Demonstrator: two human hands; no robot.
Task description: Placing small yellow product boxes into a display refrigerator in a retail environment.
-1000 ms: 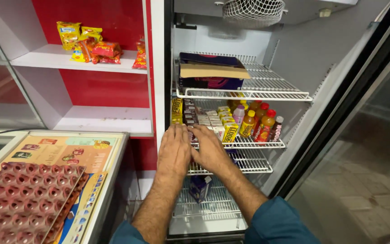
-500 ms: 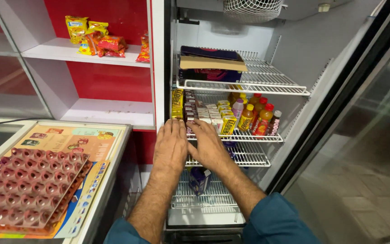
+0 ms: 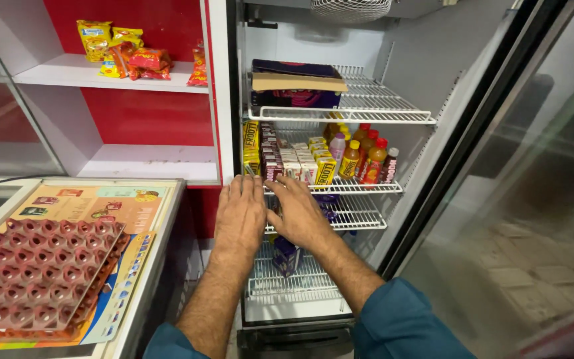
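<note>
Two hands work at the front edge of the fridge's middle wire shelf (image 3: 367, 187). The left hand (image 3: 242, 216) lies palm down, fingers straight and together, tips at the shelf's front left corner beside the yellow juice cartons (image 3: 251, 151). The right hand (image 3: 298, 211) lies flat too, fingers spread, tips touching the front rail below the rows of small boxes (image 3: 287, 159). Neither hand has closed on anything that I can see.

Risks, as a judgement:
- The small boxes stand in tight rows right up to the front edge. A push or a snagged finger could tip the front ones off onto the lower shelves.
- The juice bottles (image 3: 367, 158) stand upright toward the shelf's right end; shaking the wire shelf could topple them.
- The purple carton (image 3: 287, 256) on the lower shelf lies under the right wrist and could be knocked on withdrawal.

Hard to make out:
- The hands cover the shelf's front left stretch, so what lies under the palms is hidden.
- The second wire shelf just below is mostly behind the right hand.
- The top shelf holds a dark flat box (image 3: 295, 85) with a cardboard piece on it; its contents are unseen.
- The egg trays (image 3: 34, 272) on the table at left are cut off by the frame.
</note>
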